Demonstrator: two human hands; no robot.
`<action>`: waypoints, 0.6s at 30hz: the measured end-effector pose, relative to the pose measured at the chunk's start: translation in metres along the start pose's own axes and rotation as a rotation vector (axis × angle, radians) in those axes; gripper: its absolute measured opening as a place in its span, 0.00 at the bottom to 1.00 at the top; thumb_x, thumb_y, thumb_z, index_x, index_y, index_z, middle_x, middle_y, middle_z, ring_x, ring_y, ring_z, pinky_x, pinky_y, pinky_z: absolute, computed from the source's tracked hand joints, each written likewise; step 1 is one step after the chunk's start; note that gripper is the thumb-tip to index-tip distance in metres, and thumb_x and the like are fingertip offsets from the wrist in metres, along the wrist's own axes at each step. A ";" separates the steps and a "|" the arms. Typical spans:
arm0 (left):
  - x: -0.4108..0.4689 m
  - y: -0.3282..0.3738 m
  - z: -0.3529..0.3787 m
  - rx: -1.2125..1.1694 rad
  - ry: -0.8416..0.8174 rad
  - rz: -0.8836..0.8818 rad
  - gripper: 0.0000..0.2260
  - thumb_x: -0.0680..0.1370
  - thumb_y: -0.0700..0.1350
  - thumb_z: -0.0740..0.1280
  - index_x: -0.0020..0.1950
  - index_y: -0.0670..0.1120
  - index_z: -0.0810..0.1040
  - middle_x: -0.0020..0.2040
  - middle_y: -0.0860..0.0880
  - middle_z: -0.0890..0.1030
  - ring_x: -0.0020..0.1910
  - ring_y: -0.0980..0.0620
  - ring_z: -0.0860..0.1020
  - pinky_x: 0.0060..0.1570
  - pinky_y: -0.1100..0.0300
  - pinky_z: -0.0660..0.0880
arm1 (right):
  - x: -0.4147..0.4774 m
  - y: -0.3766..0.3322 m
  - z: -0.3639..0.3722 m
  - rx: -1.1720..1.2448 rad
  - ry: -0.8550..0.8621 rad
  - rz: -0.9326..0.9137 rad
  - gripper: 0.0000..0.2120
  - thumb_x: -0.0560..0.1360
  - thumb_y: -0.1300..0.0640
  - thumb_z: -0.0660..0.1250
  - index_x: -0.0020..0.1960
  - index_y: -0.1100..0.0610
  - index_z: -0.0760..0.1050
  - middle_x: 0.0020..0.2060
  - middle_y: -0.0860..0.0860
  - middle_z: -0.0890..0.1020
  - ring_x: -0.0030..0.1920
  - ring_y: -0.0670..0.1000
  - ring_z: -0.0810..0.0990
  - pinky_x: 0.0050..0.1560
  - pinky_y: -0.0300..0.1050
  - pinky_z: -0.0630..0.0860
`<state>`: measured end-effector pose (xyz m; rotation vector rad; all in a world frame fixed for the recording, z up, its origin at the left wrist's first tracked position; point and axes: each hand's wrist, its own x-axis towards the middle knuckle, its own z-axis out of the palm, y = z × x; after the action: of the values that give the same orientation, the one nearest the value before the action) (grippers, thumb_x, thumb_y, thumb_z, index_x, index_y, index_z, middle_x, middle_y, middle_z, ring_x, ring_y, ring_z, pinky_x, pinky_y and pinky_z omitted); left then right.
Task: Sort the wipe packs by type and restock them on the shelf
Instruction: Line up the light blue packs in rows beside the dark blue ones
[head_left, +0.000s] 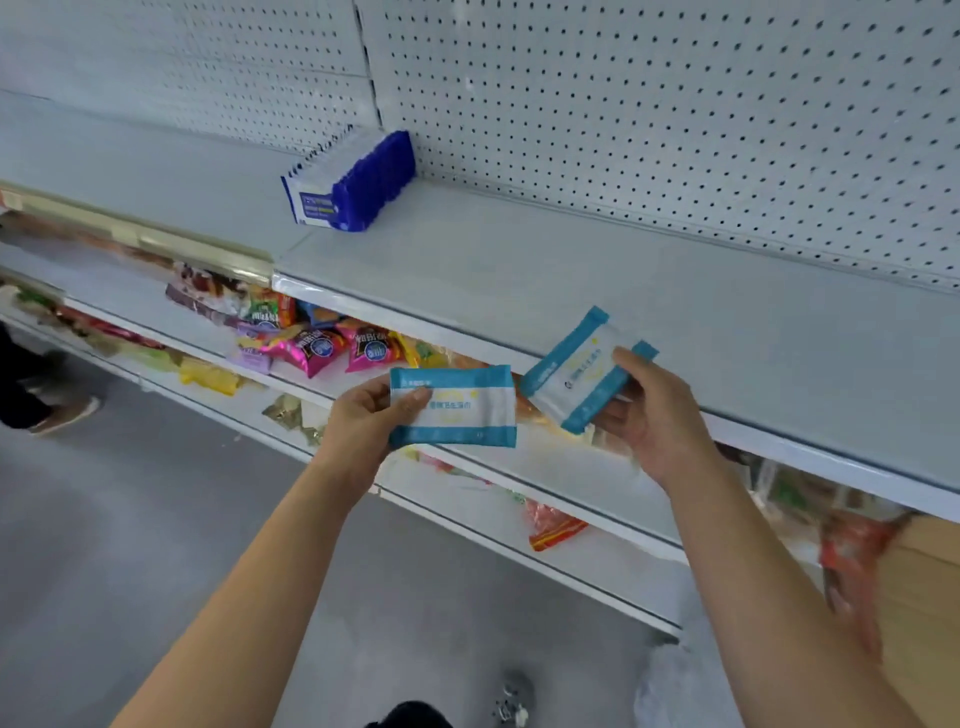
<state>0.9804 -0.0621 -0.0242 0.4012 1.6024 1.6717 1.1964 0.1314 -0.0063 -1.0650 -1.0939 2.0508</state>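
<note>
My left hand (363, 421) grips a teal-and-white wipe pack (457, 408) by its left end, held flat in front of the shelf edge. My right hand (654, 410) holds a second teal-and-white wipe pack (576, 371), tilted, just over the front lip of the top shelf (675, 312). A row of dark blue-and-white wipe packs (353, 182) stands upright on that shelf near the pegboard back wall, well to the upper left of both hands.
Lower shelves (571, 499) hold colourful snack bags (311, 343). A cardboard box (919, 587) sits at the right edge. Another person's shoe (67, 413) is on the grey floor at left. The pegboard wall (675, 104) backs the shelf.
</note>
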 end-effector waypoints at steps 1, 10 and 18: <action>0.013 0.006 -0.001 0.003 -0.003 -0.002 0.11 0.76 0.39 0.71 0.56 0.38 0.80 0.51 0.41 0.86 0.50 0.43 0.85 0.46 0.57 0.83 | 0.009 -0.005 0.007 -0.008 0.013 0.009 0.10 0.77 0.54 0.69 0.55 0.58 0.79 0.42 0.53 0.87 0.41 0.53 0.87 0.41 0.48 0.81; 0.138 0.051 -0.015 -0.021 -0.096 0.000 0.13 0.75 0.41 0.72 0.58 0.39 0.80 0.53 0.41 0.85 0.52 0.43 0.85 0.49 0.56 0.83 | 0.098 -0.032 0.049 -0.024 0.065 -0.110 0.15 0.74 0.72 0.69 0.58 0.61 0.77 0.50 0.59 0.85 0.50 0.58 0.86 0.47 0.53 0.84; 0.260 0.090 -0.036 0.056 -0.160 0.002 0.12 0.75 0.44 0.73 0.57 0.42 0.81 0.50 0.44 0.87 0.49 0.45 0.86 0.49 0.53 0.83 | 0.203 -0.041 0.114 -0.208 0.214 -0.226 0.15 0.72 0.67 0.74 0.56 0.56 0.80 0.50 0.54 0.86 0.51 0.55 0.86 0.51 0.52 0.83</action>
<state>0.7583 0.1038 -0.0164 0.5509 1.5331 1.5584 0.9992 0.2627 -0.0081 -1.1728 -1.2712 1.6339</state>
